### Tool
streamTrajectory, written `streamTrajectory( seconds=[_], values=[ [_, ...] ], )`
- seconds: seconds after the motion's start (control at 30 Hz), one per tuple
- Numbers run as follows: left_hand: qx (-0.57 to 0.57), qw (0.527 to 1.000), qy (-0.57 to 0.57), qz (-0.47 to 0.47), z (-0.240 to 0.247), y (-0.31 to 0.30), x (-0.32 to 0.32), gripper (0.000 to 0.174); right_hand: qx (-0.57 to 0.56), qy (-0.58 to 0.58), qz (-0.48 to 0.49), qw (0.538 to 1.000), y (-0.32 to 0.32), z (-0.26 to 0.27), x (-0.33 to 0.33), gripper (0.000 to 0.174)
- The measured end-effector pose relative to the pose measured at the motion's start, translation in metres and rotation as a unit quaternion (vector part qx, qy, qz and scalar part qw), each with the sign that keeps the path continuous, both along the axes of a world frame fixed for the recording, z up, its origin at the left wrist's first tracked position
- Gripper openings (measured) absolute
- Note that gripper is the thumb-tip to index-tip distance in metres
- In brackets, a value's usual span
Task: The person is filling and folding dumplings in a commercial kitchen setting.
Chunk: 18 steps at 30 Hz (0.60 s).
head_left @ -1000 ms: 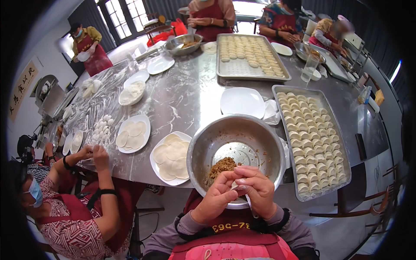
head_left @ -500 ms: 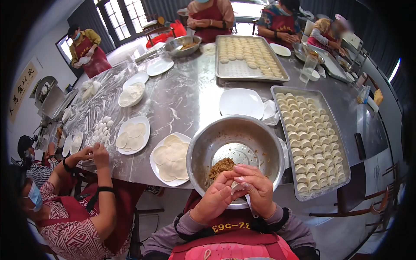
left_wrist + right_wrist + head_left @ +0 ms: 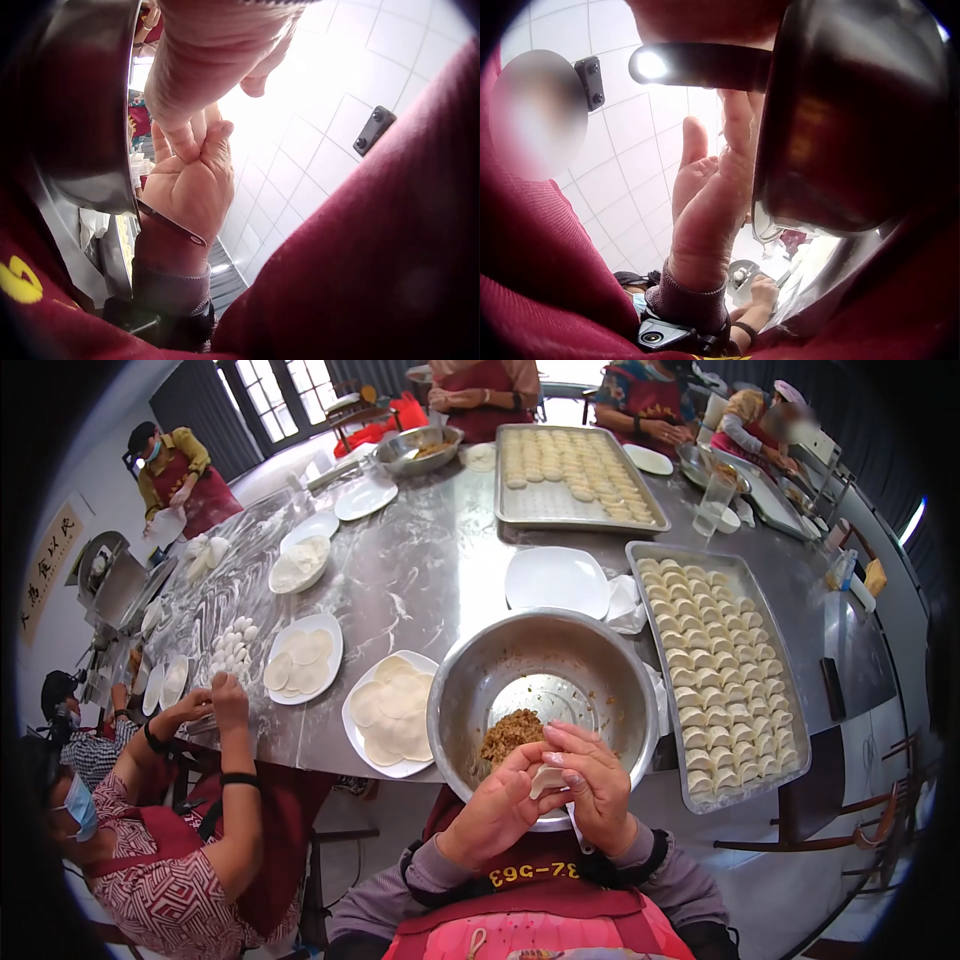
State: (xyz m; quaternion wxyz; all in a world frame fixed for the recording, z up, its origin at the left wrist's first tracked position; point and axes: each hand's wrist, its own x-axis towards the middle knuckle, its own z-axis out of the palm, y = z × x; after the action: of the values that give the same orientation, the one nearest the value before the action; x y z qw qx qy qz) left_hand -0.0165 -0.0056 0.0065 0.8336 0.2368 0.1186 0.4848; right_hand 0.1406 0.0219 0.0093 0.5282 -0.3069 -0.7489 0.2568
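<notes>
Over the near rim of a metal bowl, my two hands meet around a pale, partly folded dumpling. My left hand holds it from the left with curled fingers, its thumb close by. From the other side my right hand pinches the dumpling's edge between thumb and fingers. Brown minced filling lies heaped in the bowl. A utensil handle sticks out over the bowl's near rim below my right hand; it also shows as a dark handle in the left wrist view. The fingers hide part of the dumpling.
Left of the bowl is a plate of round wrappers, with a second wrapper plate beyond. A tray of dumplings stands at right, another tray farther back. A white plate lies behind the bowl. A person works at left.
My fingers have spread a little around the dumpling, so more of its pale dough shows. The head view has shifted slightly, moving the table's things upward in the picture.
</notes>
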Motion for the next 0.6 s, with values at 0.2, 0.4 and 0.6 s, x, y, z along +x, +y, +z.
streamTrajectory(
  seconds=[0.2,0.4,0.6],
  values=[
    [-0.008,1.0,0.018,0.0,-0.006,-0.001,0.0,0.059,0.012,-0.017,-0.01,1.0,0.001,0.002,0.001,0.025],
    [0.002,1.0,0.02,0.001,0.004,0.002,-0.004,0.061,-0.011,-0.003,-0.008,1.0,-0.002,0.006,0.002,0.033],
    [-0.016,1.0,0.016,0.0,-0.004,0.0,0.0,0.061,0.049,-0.071,-0.015,0.996,0.0,-0.002,0.008,0.028]
  ],
)
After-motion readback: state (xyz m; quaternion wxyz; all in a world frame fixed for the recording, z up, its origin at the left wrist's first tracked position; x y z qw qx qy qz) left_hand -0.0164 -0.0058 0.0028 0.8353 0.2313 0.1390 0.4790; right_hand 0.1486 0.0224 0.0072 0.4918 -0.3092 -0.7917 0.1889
